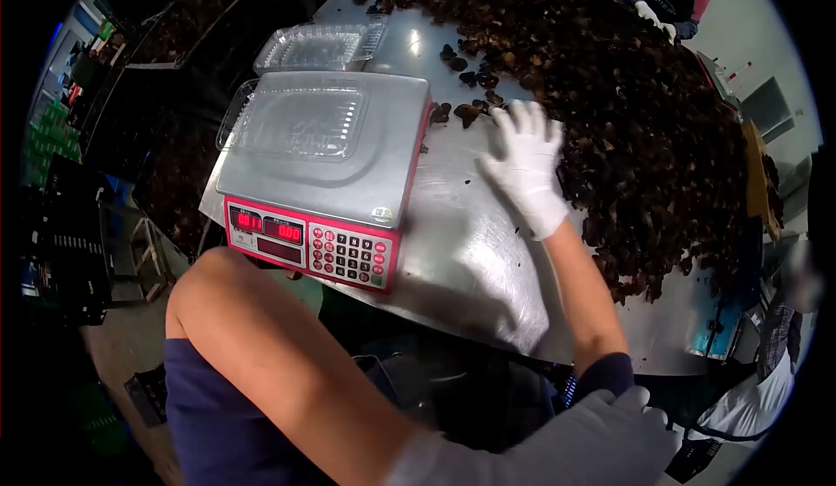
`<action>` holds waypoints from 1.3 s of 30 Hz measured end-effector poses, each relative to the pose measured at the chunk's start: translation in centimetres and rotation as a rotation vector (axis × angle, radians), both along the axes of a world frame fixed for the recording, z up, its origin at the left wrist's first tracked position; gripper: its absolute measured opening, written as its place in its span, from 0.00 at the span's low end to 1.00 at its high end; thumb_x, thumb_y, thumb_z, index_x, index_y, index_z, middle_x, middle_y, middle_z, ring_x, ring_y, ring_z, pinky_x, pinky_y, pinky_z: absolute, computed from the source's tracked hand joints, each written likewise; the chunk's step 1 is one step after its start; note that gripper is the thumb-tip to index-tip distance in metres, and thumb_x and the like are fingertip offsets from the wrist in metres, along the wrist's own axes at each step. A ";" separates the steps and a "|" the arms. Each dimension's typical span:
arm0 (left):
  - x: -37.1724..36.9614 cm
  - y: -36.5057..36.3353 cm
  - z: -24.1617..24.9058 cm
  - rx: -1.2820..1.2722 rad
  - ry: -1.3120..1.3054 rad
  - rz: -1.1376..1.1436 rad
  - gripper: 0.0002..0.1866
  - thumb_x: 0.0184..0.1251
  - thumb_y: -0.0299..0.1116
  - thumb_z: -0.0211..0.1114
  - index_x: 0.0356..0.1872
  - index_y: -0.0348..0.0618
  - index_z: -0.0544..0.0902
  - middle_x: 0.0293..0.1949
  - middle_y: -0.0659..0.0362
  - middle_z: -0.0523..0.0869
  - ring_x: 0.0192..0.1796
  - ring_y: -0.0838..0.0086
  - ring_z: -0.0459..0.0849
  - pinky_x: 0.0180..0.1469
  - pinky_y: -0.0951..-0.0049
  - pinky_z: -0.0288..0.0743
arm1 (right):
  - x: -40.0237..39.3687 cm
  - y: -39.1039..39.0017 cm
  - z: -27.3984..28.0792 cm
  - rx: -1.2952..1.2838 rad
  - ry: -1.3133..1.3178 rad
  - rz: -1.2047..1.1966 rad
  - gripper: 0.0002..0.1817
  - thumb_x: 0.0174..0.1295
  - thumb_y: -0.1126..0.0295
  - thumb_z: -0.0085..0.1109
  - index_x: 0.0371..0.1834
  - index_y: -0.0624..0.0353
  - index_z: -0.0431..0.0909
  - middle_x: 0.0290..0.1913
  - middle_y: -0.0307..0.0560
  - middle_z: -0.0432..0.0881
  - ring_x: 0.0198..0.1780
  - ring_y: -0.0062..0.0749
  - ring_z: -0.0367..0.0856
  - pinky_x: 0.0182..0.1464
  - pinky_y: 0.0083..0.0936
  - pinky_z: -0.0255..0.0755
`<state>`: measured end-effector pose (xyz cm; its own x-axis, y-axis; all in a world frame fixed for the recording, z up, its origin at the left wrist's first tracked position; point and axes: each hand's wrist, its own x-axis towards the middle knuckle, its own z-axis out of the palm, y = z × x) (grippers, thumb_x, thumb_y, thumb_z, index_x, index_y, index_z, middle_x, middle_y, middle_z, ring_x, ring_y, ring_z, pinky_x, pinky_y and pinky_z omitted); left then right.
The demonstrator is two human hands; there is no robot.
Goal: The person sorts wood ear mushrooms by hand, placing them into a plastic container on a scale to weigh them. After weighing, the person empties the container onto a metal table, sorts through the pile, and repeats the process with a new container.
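My right hand [527,168], in a white glove, lies palm down with fingers spread. It is over the metal table [453,225], at the near edge of a big heap of dark, crinkled pieces [610,111] resembling wood ear mushrooms. My left arm crosses low in front of me. Its gloved hand [601,434], blurred, has curled fingers at the dark blue right sleeve [605,373]. A red-trimmed digital scale [322,155] stands at left, its display lit. On its pan sits a clear plastic tray [305,122], out of reach of both hands.
Another clear plastic tray [313,46] lies behind the scale. Loose dark pieces [470,77] are scattered between the scale and the heap. Across the table stands a person in white gloves [653,17]; another person [766,373] is at the right edge. Dark crates [192,33] stand at left.
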<state>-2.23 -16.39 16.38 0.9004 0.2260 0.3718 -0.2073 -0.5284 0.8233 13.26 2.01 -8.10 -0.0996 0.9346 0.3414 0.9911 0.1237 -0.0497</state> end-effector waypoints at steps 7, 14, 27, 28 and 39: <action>-7.1 4.1 -10.1 -0.412 0.203 0.247 0.20 0.68 0.23 0.60 0.61 0.44 0.78 0.56 0.57 0.81 0.62 0.62 0.75 0.67 0.62 0.67 | -7.2 8.0 -6.4 0.087 0.037 0.127 0.30 0.55 0.53 0.61 0.62 0.50 0.75 0.68 0.52 0.71 0.76 0.45 0.59 0.76 0.61 0.43; -6.6 2.0 -21.0 -0.502 0.251 0.591 0.14 0.64 0.25 0.62 0.51 0.42 0.81 0.44 0.53 0.82 0.52 0.58 0.79 0.57 0.62 0.72 | 11.7 11.0 -4.3 0.051 -0.394 -0.191 0.11 0.60 0.64 0.58 0.44 0.48 0.82 0.54 0.44 0.81 0.70 0.43 0.67 0.69 0.61 0.55; -1.5 2.5 -25.8 -0.191 0.354 0.308 0.21 0.63 0.35 0.67 0.56 0.38 0.78 0.47 0.46 0.82 0.52 0.52 0.79 0.58 0.55 0.73 | 15.5 -17.1 2.0 0.032 0.108 -0.302 0.30 0.62 0.64 0.63 0.69 0.56 0.69 0.69 0.58 0.70 0.71 0.53 0.66 0.70 0.43 0.60; -1.0 3.3 -26.1 -0.172 0.375 0.442 0.25 0.63 0.37 0.67 0.60 0.36 0.76 0.50 0.44 0.81 0.53 0.49 0.78 0.60 0.53 0.72 | 13.5 -19.3 1.5 0.008 0.160 -0.308 0.30 0.62 0.64 0.62 0.69 0.57 0.69 0.69 0.59 0.70 0.71 0.54 0.65 0.70 0.44 0.60; 11.2 5.4 -31.2 0.622 0.287 0.574 0.40 0.67 0.51 0.63 0.73 0.36 0.64 0.74 0.44 0.65 0.77 0.53 0.62 0.76 0.58 0.58 | 13.1 -31.5 1.1 0.053 0.310 -0.404 0.24 0.56 0.69 0.66 0.58 0.57 0.78 0.63 0.60 0.75 0.60 0.58 0.75 0.63 0.43 0.70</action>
<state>9.00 -11.02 -14.86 0.7879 0.5032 0.3549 0.3969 -0.8557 0.3320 26.40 -29.47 -7.02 0.3793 0.8584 0.3454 0.9000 -0.2556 -0.3531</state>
